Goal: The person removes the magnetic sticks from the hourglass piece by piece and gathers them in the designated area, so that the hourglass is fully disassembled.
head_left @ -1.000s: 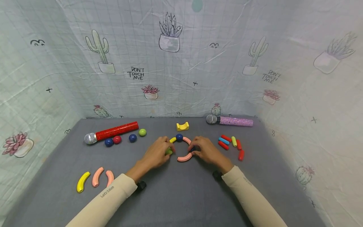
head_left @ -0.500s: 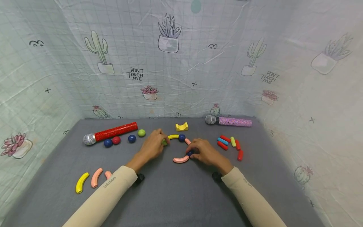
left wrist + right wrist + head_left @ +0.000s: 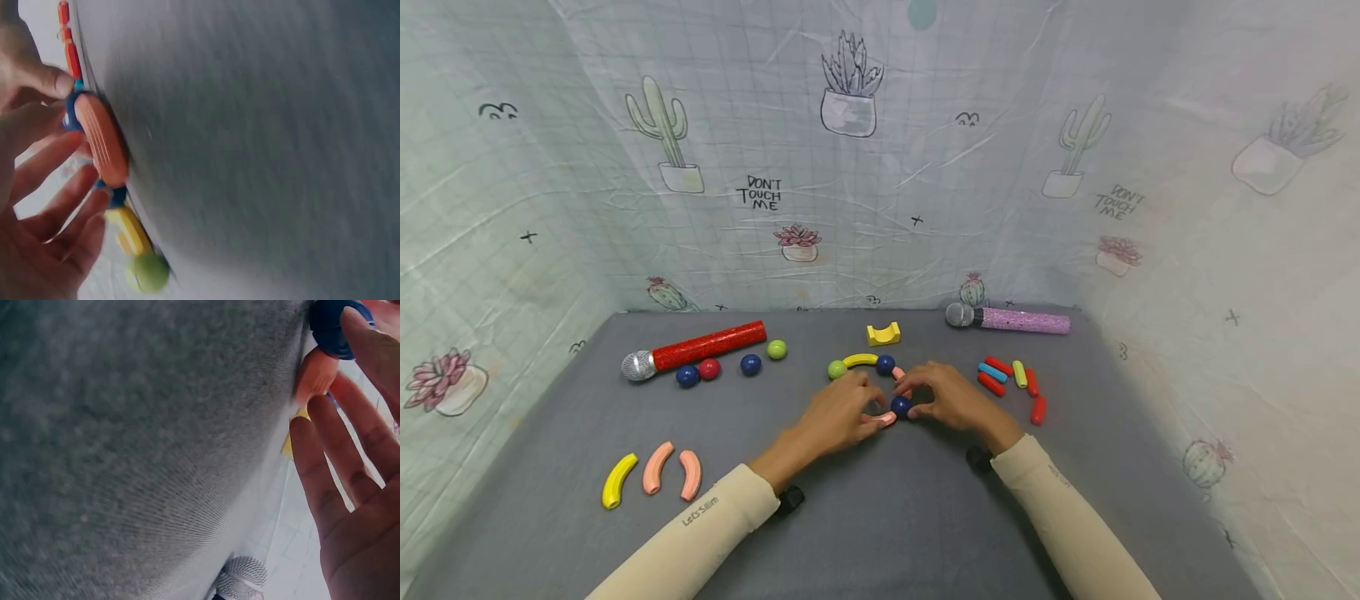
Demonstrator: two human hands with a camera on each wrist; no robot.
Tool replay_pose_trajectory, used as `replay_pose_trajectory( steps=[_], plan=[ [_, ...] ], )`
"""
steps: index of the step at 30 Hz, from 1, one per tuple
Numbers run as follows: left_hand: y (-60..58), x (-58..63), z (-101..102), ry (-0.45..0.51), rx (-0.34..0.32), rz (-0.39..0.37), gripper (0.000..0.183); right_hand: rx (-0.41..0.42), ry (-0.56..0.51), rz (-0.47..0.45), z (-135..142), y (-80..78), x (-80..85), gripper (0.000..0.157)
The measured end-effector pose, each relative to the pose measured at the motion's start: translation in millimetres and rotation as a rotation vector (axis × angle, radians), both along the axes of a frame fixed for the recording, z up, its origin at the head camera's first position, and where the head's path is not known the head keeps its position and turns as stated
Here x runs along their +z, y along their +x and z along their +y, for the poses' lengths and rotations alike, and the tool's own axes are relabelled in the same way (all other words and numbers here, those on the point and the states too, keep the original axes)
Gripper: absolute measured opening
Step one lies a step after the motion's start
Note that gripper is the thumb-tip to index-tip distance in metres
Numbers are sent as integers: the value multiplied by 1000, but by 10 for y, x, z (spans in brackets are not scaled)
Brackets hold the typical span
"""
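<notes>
In the head view my left hand (image 3: 846,412) has thumb and forefinger around a pink curved piece (image 3: 882,419). My right hand (image 3: 947,396) pinches a dark blue ball (image 3: 901,406) at that piece's right end; its thumb lies on the ball (image 3: 331,328) in the right wrist view. Another pink curved piece (image 3: 900,375) runs up from there, partly hidden by the right fingers. A second blue ball (image 3: 885,364), a yellow curved piece (image 3: 861,360) and a green ball (image 3: 837,369) continue the arc to the left.
A yellow cradle-shaped block (image 3: 883,334) stands behind the arc. Red (image 3: 709,346) and purple (image 3: 1026,322) toy microphones lie at the back. Loose balls (image 3: 751,364) are back left, curved pieces (image 3: 617,481) front left, and several short rods (image 3: 992,383) lie right.
My left hand has let go of the green ball, which now sits at the yellow piece's left end, and moved toward me and right to the front pink piece. The right hand stays at the blue ball.
</notes>
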State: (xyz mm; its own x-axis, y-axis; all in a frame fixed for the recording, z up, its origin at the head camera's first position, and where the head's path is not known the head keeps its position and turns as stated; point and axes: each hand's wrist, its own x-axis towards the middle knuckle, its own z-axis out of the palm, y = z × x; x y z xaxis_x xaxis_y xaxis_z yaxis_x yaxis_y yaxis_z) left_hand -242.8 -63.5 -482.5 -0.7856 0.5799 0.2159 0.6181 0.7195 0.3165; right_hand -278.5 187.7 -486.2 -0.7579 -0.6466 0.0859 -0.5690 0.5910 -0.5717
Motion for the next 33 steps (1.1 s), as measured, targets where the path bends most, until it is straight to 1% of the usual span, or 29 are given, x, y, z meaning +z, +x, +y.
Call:
replay_pose_trajectory(
  steps=[2, 4, 7, 10, 12, 16, 20, 23, 26, 30, 33],
  plan=[
    [33, -11, 52, -18, -18, -20, 24, 4, 11, -17, 2, -10, -7, 37],
    [54, -19, 76, -33, -15, -35, 24, 3, 16, -29, 1, -13, -16, 36],
    [65, -34, 79, -50, -10, -32, 26, 0, 11, -30, -8, -5, -25, 36],
    [71, -53, 66, -58, -20, -38, 25, -1, 5, -23, -24, 15, -30, 35],
    [78, -71, 56, -46, -24, -46, 20, 0, -2, -23, -40, 31, -32, 34],
    [125, -83, -20, 8, -30, -85, 23, -13, -18, -30, -86, 72, -37, 33],
    [208, -56, -192, 77, -14, -158, 33, -17, -21, -33, -137, 108, -54, 32],
    [276, -33, -358, 117, 27, -199, 34, -18, -22, -29, -156, 123, -53, 33],
    [347, -10, -539, 148, 71, -229, 34, -36, -63, -18, -144, 121, -33, 32],
    [446, 8, -806, 175, 133, -258, 34, -88, -137, 50, -102, 81, 14, 29],
    [520, 19, -1014, 171, 203, -273, 35, -88, -137, 112, -69, 25, 30, 31]
  ],
)
